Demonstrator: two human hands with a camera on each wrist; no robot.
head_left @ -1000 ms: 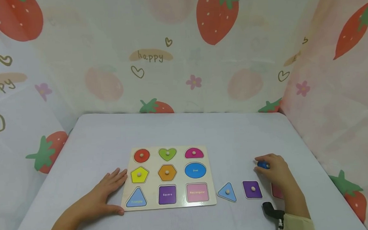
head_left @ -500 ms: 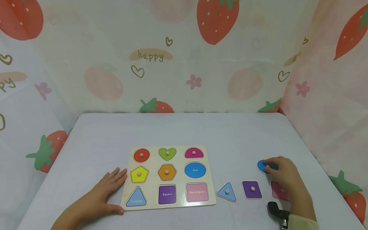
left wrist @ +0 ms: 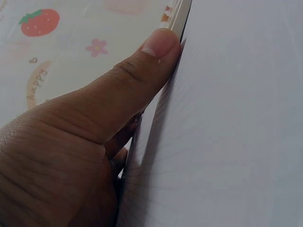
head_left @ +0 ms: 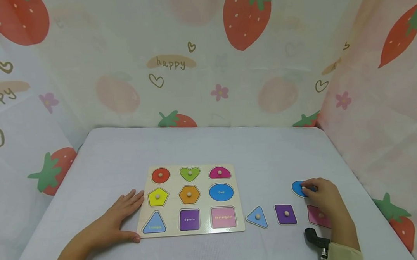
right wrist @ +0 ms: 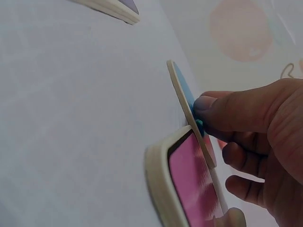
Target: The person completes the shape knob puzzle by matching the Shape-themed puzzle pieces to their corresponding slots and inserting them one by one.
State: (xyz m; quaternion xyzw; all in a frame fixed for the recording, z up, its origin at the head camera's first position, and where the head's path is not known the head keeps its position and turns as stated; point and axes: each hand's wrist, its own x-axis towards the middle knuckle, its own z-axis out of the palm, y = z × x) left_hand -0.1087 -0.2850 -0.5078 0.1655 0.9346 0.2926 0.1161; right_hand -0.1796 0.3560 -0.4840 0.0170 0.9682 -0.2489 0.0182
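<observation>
My right hand pinches the small knob of the blue oval puzzle piece between thumb and finger. In the right wrist view that oval is close beside the pink rectangle piece; whether it is lifted off the table I cannot tell. On the left, my left hand lies with fingers spread against the side of the pale wooden shape board, thumb at its near corner. Six knobbed shapes fill the board's upper part; the Oval, Triangle, Square and Rectangular places show printed labels without knobs.
A light blue triangle piece and a purple square piece lie right of the board. A black device hangs at the right wrist. Strawberry-printed cloth stands behind the white table.
My right hand moved right and slightly down with the blue oval piece, and uncovered more of the pink rectangle piece. During the last half second it barely shifted. The left hand stayed put.
</observation>
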